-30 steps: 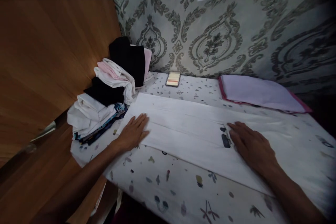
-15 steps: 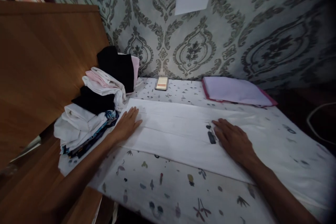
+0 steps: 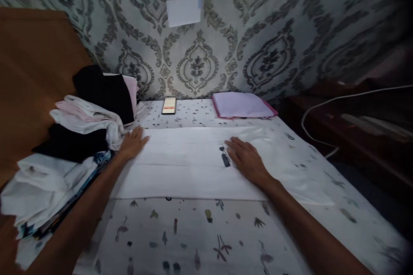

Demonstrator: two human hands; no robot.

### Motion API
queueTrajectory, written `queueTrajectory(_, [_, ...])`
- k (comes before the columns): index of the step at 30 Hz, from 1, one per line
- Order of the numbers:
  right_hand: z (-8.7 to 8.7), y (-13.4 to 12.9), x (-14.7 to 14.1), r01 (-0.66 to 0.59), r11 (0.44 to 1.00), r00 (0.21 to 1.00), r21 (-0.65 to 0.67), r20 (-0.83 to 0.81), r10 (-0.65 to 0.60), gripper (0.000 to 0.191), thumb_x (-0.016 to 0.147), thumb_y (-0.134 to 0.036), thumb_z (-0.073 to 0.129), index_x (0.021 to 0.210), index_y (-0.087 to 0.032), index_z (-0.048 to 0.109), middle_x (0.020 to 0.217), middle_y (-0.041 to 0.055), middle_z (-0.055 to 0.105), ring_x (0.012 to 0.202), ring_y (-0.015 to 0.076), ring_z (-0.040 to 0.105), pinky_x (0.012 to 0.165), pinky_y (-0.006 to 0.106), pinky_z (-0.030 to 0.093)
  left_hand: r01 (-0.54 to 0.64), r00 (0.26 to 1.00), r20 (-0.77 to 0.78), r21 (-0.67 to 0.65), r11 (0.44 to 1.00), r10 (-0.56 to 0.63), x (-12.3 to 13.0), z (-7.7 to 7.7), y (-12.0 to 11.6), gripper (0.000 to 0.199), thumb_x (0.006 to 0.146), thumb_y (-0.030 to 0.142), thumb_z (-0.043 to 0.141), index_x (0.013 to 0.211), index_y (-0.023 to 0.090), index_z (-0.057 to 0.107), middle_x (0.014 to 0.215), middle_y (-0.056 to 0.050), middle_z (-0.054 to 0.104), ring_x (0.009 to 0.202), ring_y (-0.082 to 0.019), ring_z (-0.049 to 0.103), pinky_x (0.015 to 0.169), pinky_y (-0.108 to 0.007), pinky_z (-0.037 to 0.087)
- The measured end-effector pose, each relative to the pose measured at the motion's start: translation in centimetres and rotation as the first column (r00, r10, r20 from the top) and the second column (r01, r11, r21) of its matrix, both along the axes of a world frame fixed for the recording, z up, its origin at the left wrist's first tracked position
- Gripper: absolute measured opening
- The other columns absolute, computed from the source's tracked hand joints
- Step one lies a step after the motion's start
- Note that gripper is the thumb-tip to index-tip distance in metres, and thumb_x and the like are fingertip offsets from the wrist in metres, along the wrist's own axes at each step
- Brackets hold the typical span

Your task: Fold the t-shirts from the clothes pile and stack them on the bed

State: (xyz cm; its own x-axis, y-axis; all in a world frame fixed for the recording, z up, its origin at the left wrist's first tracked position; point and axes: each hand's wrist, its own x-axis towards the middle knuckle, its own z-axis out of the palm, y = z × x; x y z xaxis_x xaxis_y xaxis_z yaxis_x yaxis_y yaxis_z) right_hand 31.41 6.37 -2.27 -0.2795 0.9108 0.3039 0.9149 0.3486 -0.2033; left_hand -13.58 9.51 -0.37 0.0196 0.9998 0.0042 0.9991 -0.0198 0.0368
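A white garment [image 3: 180,180], folded into a long flat strip, lies across the patterned sheet in front of me. A dark print shows near its middle right. My left hand [image 3: 133,142] rests flat at the strip's far left end, fingers stretched out, close to the clothes pile. Just right of the dark print, my right hand [image 3: 247,159] lies on the cloth with its fingers extended. Neither hand grips anything. The strip's right end is looser and wrinkled.
A pile of clothes [image 3: 64,176] stands at left beside a brown wooden panel [image 3: 35,60]. A phone [image 3: 169,105] and a folded lilac cloth [image 3: 241,104] lie near the wallpapered wall. A white cable [image 3: 309,133] hangs over dark furniture at right. The patterned sheet [image 3: 180,240] covers the surface.
My view has turned to the right, so everything appears further left and more of the right side shows. Both hands stay flat on the white garment, with little movement over it.
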Motion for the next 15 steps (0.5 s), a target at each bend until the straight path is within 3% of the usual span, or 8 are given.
queueTrajectory(9, [1.6, -0.9, -0.1, 0.063, 0.994, 0.998, -0.087, 0.015, -0.062, 0.047, 0.102, -0.036, 0.032, 0.137, -0.018, 0.058, 0.147, 0.0134, 0.055, 0.141, 0.0248, 0.045, 0.117, 0.051, 0.034, 0.021, 1.0, -0.007, 0.039, 0.999, -0.021, -1.8, -0.6, 1.5, 0.066, 0.098, 0.042, 0.025, 0.149, 0.002, 0.038, 0.159, -0.023, 0.034, 0.15, -0.033, 0.03, 0.117, -0.054, 0.031])
queueTrajectory(15, [1.0, -0.7, 0.5, 0.06, 0.997, 0.998, -0.055, 0.005, -0.06, 0.045, 0.102, -0.037, 0.032, 0.135, -0.023, 0.059, 0.145, 0.0114, 0.057, 0.139, 0.0255, 0.047, 0.115, 0.052, 0.036, -0.02, 1.0, -0.004, 0.1, 0.995, 0.021, -0.7, 0.9, 0.7, 0.061, 0.098, 0.036, 0.026, 0.146, 0.002, 0.042, 0.155, -0.024, 0.042, 0.145, -0.032, 0.038, 0.115, -0.047, 0.036])
